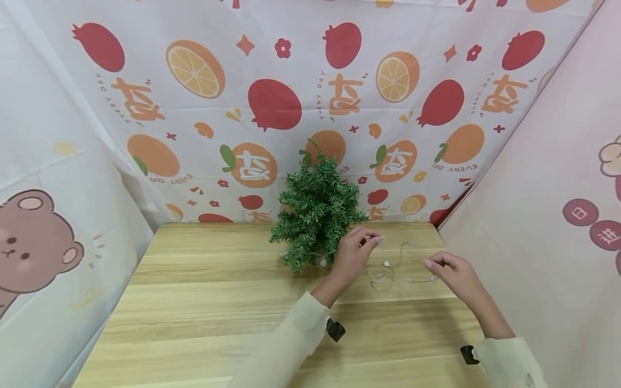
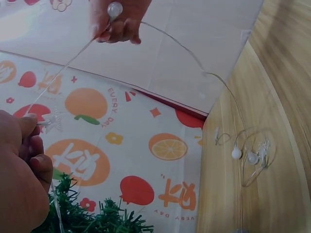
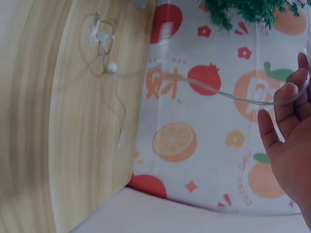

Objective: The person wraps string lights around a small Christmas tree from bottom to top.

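Nearest, pale, soft-looking sleeves (image 1: 276,345) reached over the desk (image 1: 194,302), a black piece (image 1: 335,329) by each cuff. The left hand (image 1: 346,256) had its thumb and fingers together, clamped on thin wire beside a clear star-shaped bulb (image 2: 52,121). The right hand (image 1: 453,272) had its fingers curled about the same string of lights (image 1: 386,264), a clear round bulb (image 2: 115,9) at their tips; how firmly the thumb closed there could not be told.

The string lay in three parts: a stretch low against the tree (image 1: 317,210), a nearly straight span sideways from hand to hand, and a loose tangle on the desk between the hands. The relation that seemed to count most was that the tree stood to the left of the left hand's fingers, its long axis upright, so the left hand was nearer and the right hand well apart from it.

The wire looked fine, springy and see-through, the loose bulbs smooth and milky, the desk pale and wood-grained. The tree was a bushy green cone of short, bristly needles. Behind it hung white cloth (image 1: 301,59), slightly creased, printed with oranges and red fruit
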A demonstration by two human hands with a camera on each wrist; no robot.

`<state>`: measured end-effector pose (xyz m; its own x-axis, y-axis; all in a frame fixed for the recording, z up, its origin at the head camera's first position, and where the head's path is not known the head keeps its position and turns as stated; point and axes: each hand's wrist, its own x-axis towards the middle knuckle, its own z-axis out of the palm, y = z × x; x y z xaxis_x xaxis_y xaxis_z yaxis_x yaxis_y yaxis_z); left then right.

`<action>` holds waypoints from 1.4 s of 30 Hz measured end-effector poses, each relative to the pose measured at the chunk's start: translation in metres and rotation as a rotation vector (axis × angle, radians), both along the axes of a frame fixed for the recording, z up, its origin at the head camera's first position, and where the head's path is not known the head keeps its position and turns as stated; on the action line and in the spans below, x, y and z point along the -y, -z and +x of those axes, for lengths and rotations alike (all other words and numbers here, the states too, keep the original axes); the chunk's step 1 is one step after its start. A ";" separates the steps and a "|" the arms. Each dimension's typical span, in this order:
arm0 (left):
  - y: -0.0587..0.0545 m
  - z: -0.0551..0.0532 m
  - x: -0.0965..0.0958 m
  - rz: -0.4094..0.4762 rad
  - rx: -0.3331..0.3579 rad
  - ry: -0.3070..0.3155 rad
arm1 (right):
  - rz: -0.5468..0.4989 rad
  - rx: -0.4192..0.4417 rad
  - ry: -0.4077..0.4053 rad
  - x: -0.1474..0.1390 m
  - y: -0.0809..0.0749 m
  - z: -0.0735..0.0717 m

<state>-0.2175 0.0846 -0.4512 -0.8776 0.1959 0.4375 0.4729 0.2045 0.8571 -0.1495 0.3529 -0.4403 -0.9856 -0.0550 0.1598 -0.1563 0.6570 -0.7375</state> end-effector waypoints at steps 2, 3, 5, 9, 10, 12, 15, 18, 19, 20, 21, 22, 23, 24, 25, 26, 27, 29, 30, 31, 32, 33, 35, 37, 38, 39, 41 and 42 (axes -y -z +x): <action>0.000 -0.001 -0.001 0.002 0.000 -0.004 | 0.004 -0.002 -0.014 -0.007 0.000 0.003; 0.000 -0.001 -0.001 0.000 0.001 -0.007 | 0.008 -0.005 -0.019 -0.011 0.001 0.005; 0.000 -0.002 -0.001 -0.009 0.002 -0.008 | 0.006 -0.008 -0.029 -0.018 0.002 0.007; -0.001 -0.001 -0.001 -0.060 0.003 -0.020 | 0.035 -0.012 -0.030 -0.030 0.004 0.013; -0.002 -0.001 -0.002 -0.071 0.001 -0.022 | 0.040 -0.016 -0.028 -0.033 0.004 0.014; -0.004 0.000 -0.003 -0.092 -0.008 -0.020 | 0.053 -0.031 -0.017 -0.037 0.006 0.017; -0.009 0.002 -0.004 -0.106 -0.016 -0.013 | 0.065 -0.049 -0.002 -0.042 0.009 0.021; -0.012 0.002 -0.004 -0.121 -0.024 -0.022 | 0.085 -0.043 0.013 -0.047 0.012 0.023; -0.012 0.002 -0.004 -0.127 -0.030 -0.029 | 0.093 -0.037 0.018 -0.049 0.013 0.024; -0.012 0.002 -0.004 -0.134 -0.036 -0.035 | 0.104 -0.031 0.025 -0.051 0.013 0.024; -0.013 0.002 -0.004 -0.138 -0.041 -0.040 | 0.113 -0.023 0.033 -0.053 0.013 0.025; -0.013 0.002 -0.004 -0.141 -0.047 -0.041 | 0.124 -0.019 0.047 -0.055 0.014 0.025; -0.013 0.002 -0.004 -0.143 -0.052 -0.040 | 0.136 -0.015 0.060 -0.057 0.014 0.025; -0.013 0.002 -0.004 -0.142 -0.051 -0.038 | 0.145 -0.009 0.072 -0.059 0.014 0.025; -0.014 0.002 -0.004 -0.139 -0.048 -0.037 | 0.150 -0.002 0.080 -0.061 0.014 0.025; -0.015 0.002 -0.004 -0.139 -0.046 -0.037 | 0.163 0.001 0.091 -0.062 0.014 0.025; -0.015 0.002 -0.004 -0.138 -0.048 -0.038 | 0.178 0.002 0.099 -0.064 0.014 0.025; -0.017 0.001 -0.005 -0.135 -0.057 -0.041 | 0.200 -0.003 0.106 -0.067 0.015 0.025; -0.018 0.000 -0.005 -0.135 -0.065 -0.044 | 0.211 -0.003 0.109 -0.069 0.016 0.025; -0.019 -0.001 -0.005 -0.131 -0.072 -0.048 | 0.224 -0.004 0.114 -0.070 0.017 0.025; -0.020 -0.002 -0.006 -0.128 -0.081 -0.052 | 0.238 0.000 0.122 -0.072 0.017 0.026; -0.021 -0.003 -0.006 -0.124 -0.089 -0.055 | 0.239 0.009 0.129 -0.073 0.018 0.027; -0.022 -0.004 -0.006 -0.120 -0.095 -0.060 | 0.239 0.039 0.146 -0.077 0.020 0.030; -0.022 -0.004 -0.006 -0.121 -0.101 -0.065 | 0.242 0.068 0.175 -0.081 0.020 0.032; -0.022 -0.003 -0.006 -0.124 -0.105 -0.066 | 0.243 0.074 0.193 -0.083 0.019 0.033; -0.022 -0.003 -0.007 -0.129 -0.109 -0.068 | 0.244 0.071 0.211 -0.086 0.019 0.033; -0.021 -0.002 -0.008 -0.137 -0.115 -0.070 | 0.237 0.051 0.249 -0.090 0.018 0.033; -0.022 -0.002 -0.008 -0.136 -0.117 -0.071 | 0.240 0.036 0.271 -0.091 0.017 0.033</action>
<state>-0.2197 0.0928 -0.4297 -0.8363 0.1990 0.5109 0.5475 0.3511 0.7596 -0.1164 0.4439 -0.4574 -0.9744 0.1771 0.1384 0.0706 0.8259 -0.5594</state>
